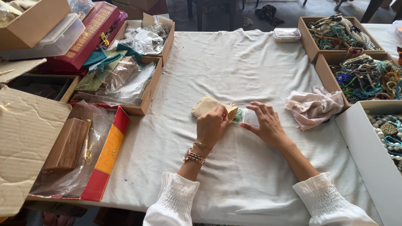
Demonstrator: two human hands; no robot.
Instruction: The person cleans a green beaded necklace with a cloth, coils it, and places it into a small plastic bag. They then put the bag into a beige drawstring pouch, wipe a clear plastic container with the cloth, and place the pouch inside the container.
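A small tan cloth pouch [205, 105] lies in the middle of the white tablecloth [234, 167]. My left hand [212, 124] pinches the pouch's open mouth; a watch and a thin bracelet sit on that wrist. My right hand [266, 122] holds a small clear plastic bag with green beads [240, 116] at the pouch's mouth, fingers spread. The bag's left end is inside or against the pouch opening.
A crumpled pink cloth [315, 106] lies to the right. Cardboard trays of beaded necklaces [364, 75] and a white box of beads [387, 134] line the right edge. Boxes of plastic bags [125, 79], a wooden box [67, 142] and a red box lid fill the left. A clear container [286, 34] sits at the back.
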